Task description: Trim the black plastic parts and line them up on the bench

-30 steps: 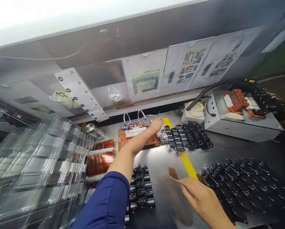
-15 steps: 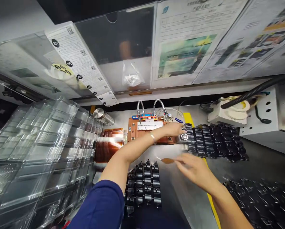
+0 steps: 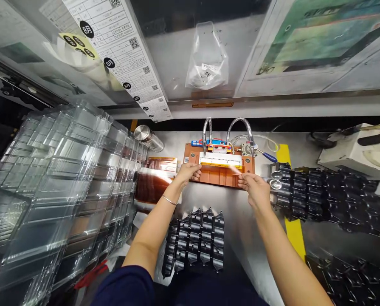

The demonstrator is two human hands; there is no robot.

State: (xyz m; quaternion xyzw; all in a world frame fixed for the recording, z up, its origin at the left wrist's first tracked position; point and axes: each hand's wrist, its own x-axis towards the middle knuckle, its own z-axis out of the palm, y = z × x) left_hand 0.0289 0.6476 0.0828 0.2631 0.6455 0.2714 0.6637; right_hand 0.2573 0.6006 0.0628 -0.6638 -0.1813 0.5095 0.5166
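Observation:
A strip of amber film (image 3: 220, 165) lies along the front edge of a white perforated block (image 3: 220, 159) on a reddish-brown fixture (image 3: 215, 177). My left hand (image 3: 187, 173) pinches at the film's left end, with thumb and fingertips pressed together. At the right end, the fingers of my right hand (image 3: 255, 187) are closed on the film. A pale blurred streak beside these fingertips may be the film's glare. Two bent metal hoses (image 3: 240, 120) arch over the fixture, with a blue-handled clamp (image 3: 266, 155) on its right.
Black moulded trays (image 3: 196, 240) stand in front, with more black trays (image 3: 330, 197) at the right. Clear plastic trays (image 3: 65, 199) are stacked at the left. A metal flask (image 3: 148, 138) stands behind stacked amber sheets (image 3: 154, 187). Yellow tape (image 3: 294, 238) marks the metal bench.
My left hand has come back from the metal canister at the right to the fixture's left side. My right hand has carried the amber film up to the white block. The view has shifted closer.

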